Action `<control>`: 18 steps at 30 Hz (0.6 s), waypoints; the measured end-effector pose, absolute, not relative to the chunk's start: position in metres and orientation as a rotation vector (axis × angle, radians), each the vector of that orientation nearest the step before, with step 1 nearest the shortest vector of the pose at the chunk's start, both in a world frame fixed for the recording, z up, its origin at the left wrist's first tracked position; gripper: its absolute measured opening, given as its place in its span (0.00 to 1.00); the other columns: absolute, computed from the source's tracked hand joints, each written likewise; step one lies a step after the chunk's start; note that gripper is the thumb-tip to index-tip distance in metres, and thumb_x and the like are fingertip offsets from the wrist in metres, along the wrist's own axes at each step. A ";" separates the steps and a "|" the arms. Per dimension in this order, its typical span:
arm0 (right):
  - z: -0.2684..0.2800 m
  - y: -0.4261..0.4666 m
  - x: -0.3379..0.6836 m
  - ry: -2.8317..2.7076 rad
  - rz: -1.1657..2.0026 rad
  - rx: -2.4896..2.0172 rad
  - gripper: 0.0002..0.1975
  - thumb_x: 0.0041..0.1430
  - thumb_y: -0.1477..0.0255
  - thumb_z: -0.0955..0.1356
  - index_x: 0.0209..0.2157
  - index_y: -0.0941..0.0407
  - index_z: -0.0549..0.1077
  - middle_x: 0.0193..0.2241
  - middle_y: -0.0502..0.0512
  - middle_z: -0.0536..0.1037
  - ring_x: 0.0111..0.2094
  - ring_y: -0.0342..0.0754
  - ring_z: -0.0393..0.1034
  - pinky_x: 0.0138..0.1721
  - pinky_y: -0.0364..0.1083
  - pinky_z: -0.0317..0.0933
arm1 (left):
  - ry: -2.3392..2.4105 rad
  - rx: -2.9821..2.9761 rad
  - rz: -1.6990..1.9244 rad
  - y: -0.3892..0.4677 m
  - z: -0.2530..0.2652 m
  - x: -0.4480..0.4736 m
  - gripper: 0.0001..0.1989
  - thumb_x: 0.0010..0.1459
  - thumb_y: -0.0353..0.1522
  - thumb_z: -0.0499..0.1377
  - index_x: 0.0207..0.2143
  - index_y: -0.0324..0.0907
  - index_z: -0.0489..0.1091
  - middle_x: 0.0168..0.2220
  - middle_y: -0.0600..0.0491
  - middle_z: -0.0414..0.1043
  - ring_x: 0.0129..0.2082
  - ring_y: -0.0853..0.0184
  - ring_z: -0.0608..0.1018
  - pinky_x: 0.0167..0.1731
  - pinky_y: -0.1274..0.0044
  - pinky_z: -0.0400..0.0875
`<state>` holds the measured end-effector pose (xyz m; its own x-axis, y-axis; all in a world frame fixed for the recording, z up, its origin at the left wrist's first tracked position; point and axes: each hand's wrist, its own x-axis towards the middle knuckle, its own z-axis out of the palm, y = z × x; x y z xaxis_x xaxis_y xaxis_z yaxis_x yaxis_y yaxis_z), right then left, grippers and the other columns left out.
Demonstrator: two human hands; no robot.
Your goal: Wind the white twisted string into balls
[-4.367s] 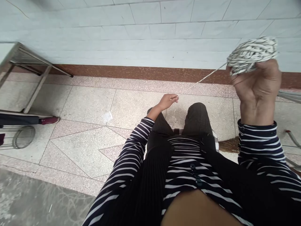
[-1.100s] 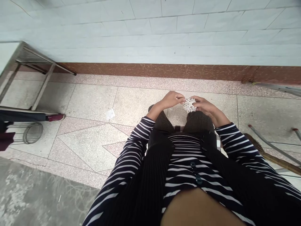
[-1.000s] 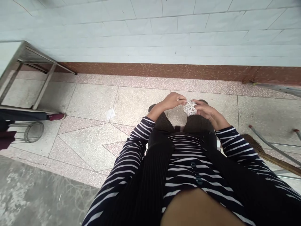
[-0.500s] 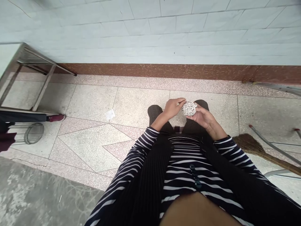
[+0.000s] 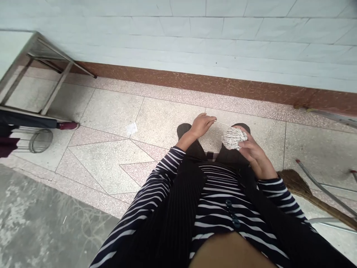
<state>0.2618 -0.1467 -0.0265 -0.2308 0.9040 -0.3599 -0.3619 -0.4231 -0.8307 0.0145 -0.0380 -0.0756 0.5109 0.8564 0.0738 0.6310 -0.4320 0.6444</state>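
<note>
Left hand [image 5: 203, 125] drawn away; cord ball [image 5: 232, 138] apparently cupped in right hand [image 5: 254, 153].

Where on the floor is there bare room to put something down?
Bare floor shows between the white scrap and the left hand, and between the scrap and the table. It is crowded at the right, around the broom and metal legs.
</note>
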 end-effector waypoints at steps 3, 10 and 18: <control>-0.003 -0.158 0.274 -0.856 1.760 -1.044 0.36 0.39 0.64 0.83 0.54 0.45 0.78 0.47 0.54 0.83 0.54 0.61 0.81 0.50 0.54 0.80 | 1.223 2.160 0.591 -0.027 -0.074 0.010 0.12 0.76 0.32 0.59 0.52 0.44 0.83 0.53 0.48 0.88 0.55 0.62 0.86 0.74 0.61 0.65; 0.043 -0.176 0.287 -0.785 1.598 -0.899 0.43 0.43 0.53 0.82 0.63 0.39 0.75 0.66 0.54 0.77 0.73 0.70 0.67 0.66 0.68 0.74 | 1.201 1.872 0.734 -0.007 -0.066 0.021 0.14 0.75 0.36 0.59 0.40 0.40 0.83 0.48 0.47 0.87 0.50 0.62 0.85 0.56 0.74 0.75; 0.081 -0.190 0.338 -0.260 1.419 -0.556 0.64 0.33 0.74 0.86 0.71 0.24 0.68 0.75 0.42 0.68 0.79 0.78 0.56 0.42 0.61 0.86 | 1.429 1.694 0.643 0.010 -0.088 -0.009 0.10 0.68 0.33 0.63 0.35 0.40 0.82 0.42 0.50 0.88 0.47 0.61 0.86 0.55 0.74 0.75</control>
<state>0.3379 -0.1895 0.0814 0.1507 0.9766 -0.1533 -0.8586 0.0524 -0.5100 -0.0090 0.0101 -0.0881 0.2291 0.9664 -0.1166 0.5537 -0.0309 0.8322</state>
